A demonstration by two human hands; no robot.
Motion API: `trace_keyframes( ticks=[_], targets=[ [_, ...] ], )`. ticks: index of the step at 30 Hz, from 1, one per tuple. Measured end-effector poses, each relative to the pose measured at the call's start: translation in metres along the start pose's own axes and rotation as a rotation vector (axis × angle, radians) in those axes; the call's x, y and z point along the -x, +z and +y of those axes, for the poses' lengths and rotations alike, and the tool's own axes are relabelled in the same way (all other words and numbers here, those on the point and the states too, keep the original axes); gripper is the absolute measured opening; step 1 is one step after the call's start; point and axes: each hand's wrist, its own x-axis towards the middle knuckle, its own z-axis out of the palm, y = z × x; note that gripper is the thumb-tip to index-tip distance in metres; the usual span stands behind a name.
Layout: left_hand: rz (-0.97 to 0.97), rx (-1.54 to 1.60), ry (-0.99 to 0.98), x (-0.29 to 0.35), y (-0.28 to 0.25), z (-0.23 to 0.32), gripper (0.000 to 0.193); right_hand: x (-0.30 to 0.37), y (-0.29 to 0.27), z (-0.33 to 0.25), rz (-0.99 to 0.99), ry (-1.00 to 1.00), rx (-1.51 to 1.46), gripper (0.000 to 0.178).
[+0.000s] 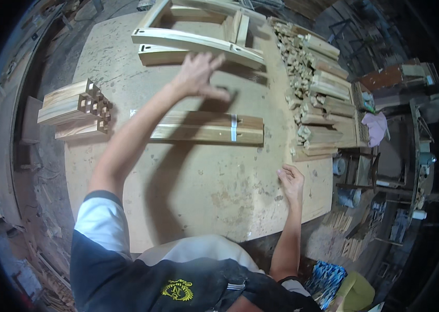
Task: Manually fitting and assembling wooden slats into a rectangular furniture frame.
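Note:
My left hand reaches over the board with fingers spread, holding nothing. Its fingertips overlap the lower edge of a pale wooden frame with slotted, curved rails; whether they touch it I cannot tell. Just below that hand lie wooden bars side by side, with a light band across them near their right end. My left forearm hides their left part. My right hand hovers near the board's right side, loosely bent and holding nothing, apart from the bars.
A large worn board forms the work surface. Stacked short wooden blocks stand at its left. Piled wooden pieces line its right edge, with a pink cloth beyond. A blue patterned cloth lies at lower right.

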Motion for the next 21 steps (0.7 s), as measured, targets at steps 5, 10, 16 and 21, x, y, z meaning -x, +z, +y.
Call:
trace_keyframes(
  ticks=[5, 10, 16, 21],
  targets=[
    [-0.253, 0.056, 0.001, 0.084, 0.069, 0.058, 0.125, 0.042, -0.046, 0.054, 0.088, 0.093, 0.023, 0.03],
    [-0.22, 0.097, -0.118, 0.113, 0.072, 0.092, 0.107, 0.017, -0.073, 0.036, 0.279, 0.278, -0.194, 0.036],
    [-0.245, 0.048, -0.055, 0.189, 0.072, 0.165, 0.113, -0.066, -0.099, 0.05, 0.542, 0.267, -0.346, 0.04],
    [-0.281, 0.061, -0.151, 0.245, 0.063, 0.214, 0.111, -0.121, -0.097, 0.037, 0.601, 0.264, -0.374, 0.042]
  ],
)
